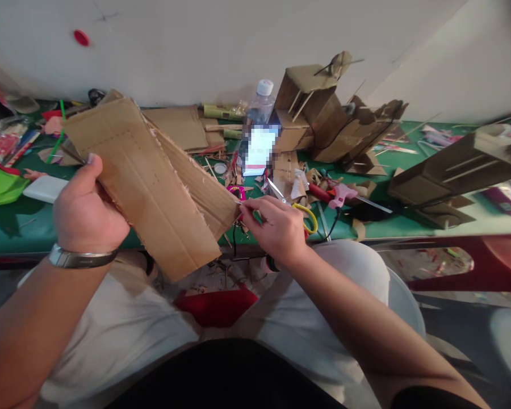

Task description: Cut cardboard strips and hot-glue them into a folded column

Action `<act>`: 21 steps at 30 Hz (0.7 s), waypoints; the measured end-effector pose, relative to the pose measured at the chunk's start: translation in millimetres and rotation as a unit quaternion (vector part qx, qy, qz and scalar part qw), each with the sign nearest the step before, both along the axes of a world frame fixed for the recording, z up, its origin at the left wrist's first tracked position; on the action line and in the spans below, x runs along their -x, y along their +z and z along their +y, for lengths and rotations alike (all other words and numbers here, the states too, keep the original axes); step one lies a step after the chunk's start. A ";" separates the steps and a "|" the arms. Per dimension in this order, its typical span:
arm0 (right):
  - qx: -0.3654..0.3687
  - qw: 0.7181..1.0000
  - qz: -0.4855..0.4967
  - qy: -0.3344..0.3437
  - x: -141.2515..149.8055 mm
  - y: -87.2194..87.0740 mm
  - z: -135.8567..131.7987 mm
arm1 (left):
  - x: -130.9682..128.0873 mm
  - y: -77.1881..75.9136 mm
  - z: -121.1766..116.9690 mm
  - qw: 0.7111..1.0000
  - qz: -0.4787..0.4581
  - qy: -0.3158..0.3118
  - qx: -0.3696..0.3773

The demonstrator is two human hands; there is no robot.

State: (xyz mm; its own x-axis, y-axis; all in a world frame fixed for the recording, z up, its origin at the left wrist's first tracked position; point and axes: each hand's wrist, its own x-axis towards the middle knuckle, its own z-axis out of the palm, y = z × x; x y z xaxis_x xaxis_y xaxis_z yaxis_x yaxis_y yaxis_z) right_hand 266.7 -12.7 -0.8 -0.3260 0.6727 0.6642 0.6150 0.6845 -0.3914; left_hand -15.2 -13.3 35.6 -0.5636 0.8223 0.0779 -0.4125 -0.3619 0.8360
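A folded piece of brown cardboard (153, 182) with torn, frayed edges is held up over my lap. My left hand (89, 207) grips it along its left side, thumb on the front face and fingers behind. Rows of small marks run across that face. Behind the front flap, a second ribbed flap (204, 187) angles to the right. My right hand (275, 227) is closed in a pinch at this flap's right corner; whatever lies between the fingertips is too small to make out. Scissors with yellow handles (310, 218) lie just behind my right hand.
On the green table stand a lit phone (259, 150), a clear bottle (262, 105) and several cardboard structures with sticks (306, 85). A pink glue gun (343, 196) lies among scraps at right. A white box-like object (46, 189) and a green cloth (2, 184) are at left.
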 end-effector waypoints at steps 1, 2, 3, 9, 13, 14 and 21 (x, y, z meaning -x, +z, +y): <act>-0.006 1.000 -0.015 -0.007 -0.3 0.0 0.4 | -0.8 0.0 0.0 1.000 -0.005 -0.001 0.002; -0.011 0.999 -0.027 -0.014 -0.7 0.1 0.7 | -1.4 0.0 0.2 1.000 -0.011 -0.002 0.003; -0.015 0.999 -0.034 -0.021 -1.4 0.4 1.1 | -2.0 0.0 0.5 1.000 -0.018 -0.001 0.006; 0.084 0.995 0.035 -0.037 -8.0 2.8 11.4 | -2.8 1.3 2.4 0.998 -0.044 0.035 0.023; 0.377 0.877 0.296 0.038 -12.1 7.4 24.1 | -2.5 0.4 1.9 0.999 -0.039 0.028 -0.004; 0.452 0.813 0.361 0.065 -13.1 9.1 26.6 | -3.3 0.2 1.4 0.999 -0.034 0.022 -0.008; 0.605 0.559 0.557 0.104 -15.4 17.9 32.1 | -10.4 -4.5 -1.6 0.999 -0.036 0.022 0.027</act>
State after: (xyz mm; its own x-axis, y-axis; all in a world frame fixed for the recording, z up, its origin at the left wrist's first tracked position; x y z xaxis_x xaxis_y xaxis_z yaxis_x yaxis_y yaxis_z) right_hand 282.1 19.4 17.0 -0.3169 0.8743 -0.3677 -0.5159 -0.4842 -0.7067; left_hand -4.7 -14.9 31.1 -0.6019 0.7985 -0.0079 -0.4572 -0.3366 0.8232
